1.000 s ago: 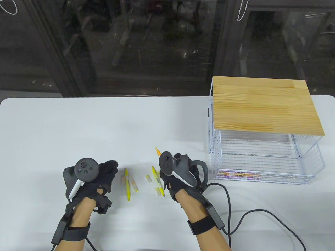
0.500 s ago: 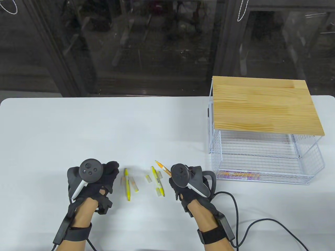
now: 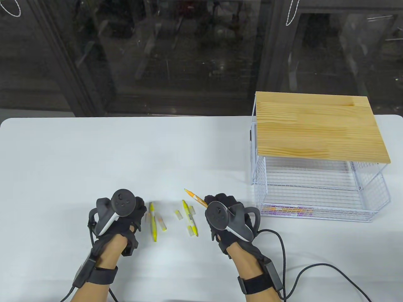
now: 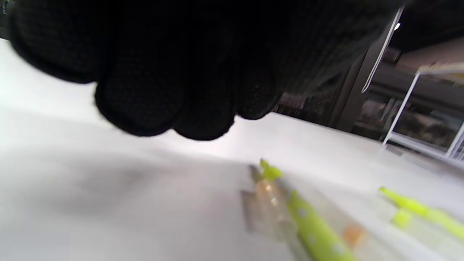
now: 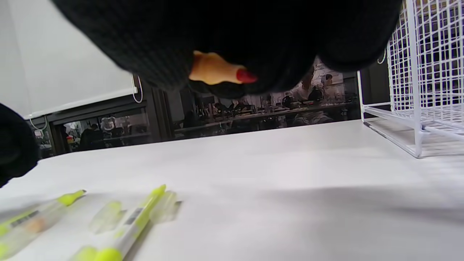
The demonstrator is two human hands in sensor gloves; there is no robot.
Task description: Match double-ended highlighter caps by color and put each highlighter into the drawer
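My right hand (image 3: 220, 201) grips an uncapped orange highlighter (image 3: 194, 197) whose tip points up and to the left; its red-tipped end (image 5: 221, 70) shows under the glove in the right wrist view. Two uncapped yellow highlighters (image 3: 153, 221) (image 3: 190, 217) lie on the white table (image 3: 94, 157) between my hands, with several loose clear caps (image 3: 161, 222) (image 3: 178, 215) beside them. My left hand (image 3: 137, 207) hovers just left of the left yellow highlighter (image 4: 311, 228), fingers hanging loosely and holding nothing.
At the right stands a white wire drawer unit (image 3: 315, 195) with a wooden top (image 3: 318, 125); its drawer is pulled out and holds capped highlighters (image 3: 288, 210) at its front. A black cable (image 3: 315, 267) runs from my right wrist across the table.
My left hand has moved right toward the left yellow highlighter. My right hand has drawn down and right with the orange highlighter, tilting it to point more leftward.
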